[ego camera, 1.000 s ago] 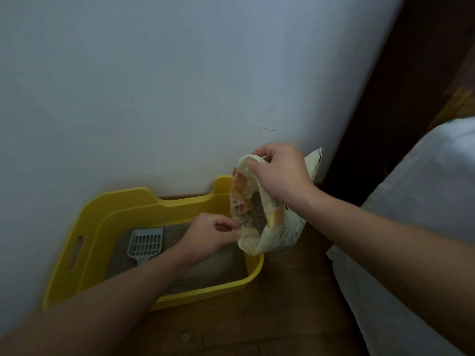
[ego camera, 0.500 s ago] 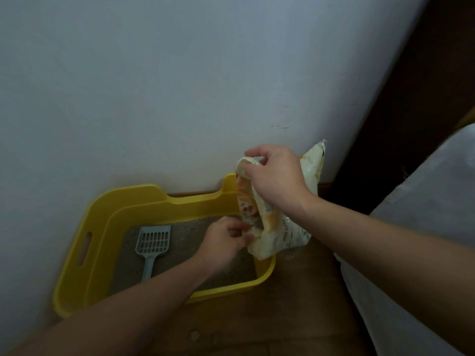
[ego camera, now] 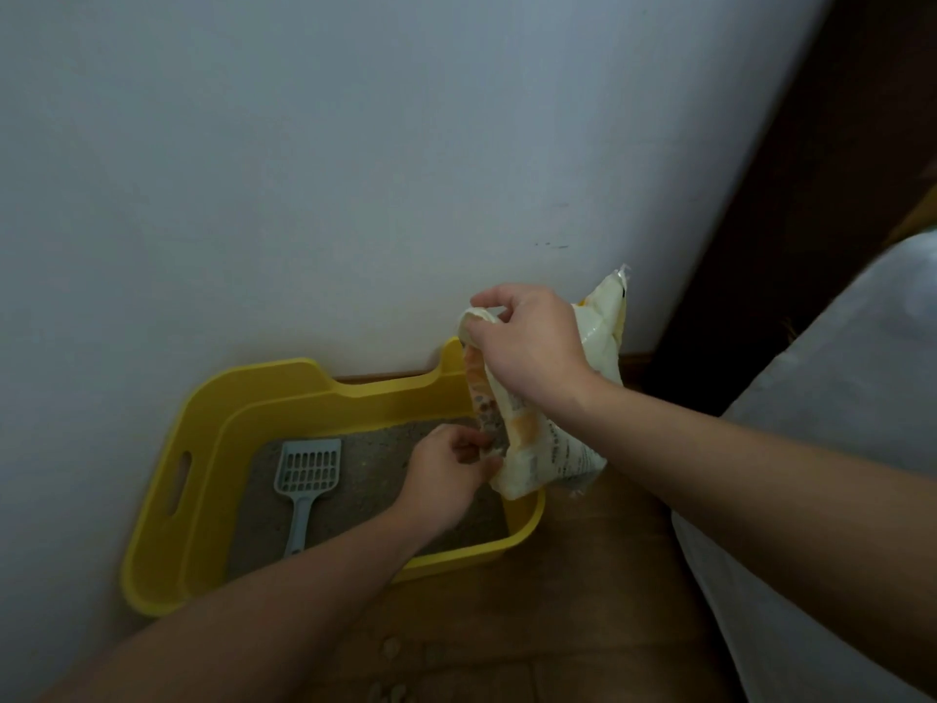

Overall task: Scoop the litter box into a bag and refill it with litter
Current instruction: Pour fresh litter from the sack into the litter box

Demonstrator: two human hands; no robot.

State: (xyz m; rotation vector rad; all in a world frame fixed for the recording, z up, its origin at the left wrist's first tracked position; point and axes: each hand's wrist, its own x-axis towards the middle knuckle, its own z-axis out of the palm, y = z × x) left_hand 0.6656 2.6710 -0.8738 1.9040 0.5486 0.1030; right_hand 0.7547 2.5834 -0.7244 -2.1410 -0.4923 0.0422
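A yellow litter box (ego camera: pixel 203 449) sits on the floor against the white wall, with grey litter (ego camera: pixel 375 449) in its bottom. A pale blue slotted scoop (ego camera: pixel 307 474) lies flat on the litter at the left. A cream and orange litter bag (ego camera: pixel 547 443) hangs over the box's right end. My right hand (ego camera: pixel 527 342) grips the bag's top edge from above. My left hand (ego camera: pixel 446 474) pinches the bag's lower edge above the litter. The bag's mouth faces left; whether anything is pouring out I cannot tell.
A wooden floor (ego camera: pixel 573 591) runs in front of the box, with a few small pale bits (ego camera: pixel 390 646) on it. A white padded surface (ego camera: pixel 831 449) fills the right side. A dark brown vertical panel (ego camera: pixel 791 195) stands at the wall's right end.
My view has shifted, so the box sits further right. The bag's mouth has narrowed between my hands, with both hands keeping their hold. The scoop has not moved.
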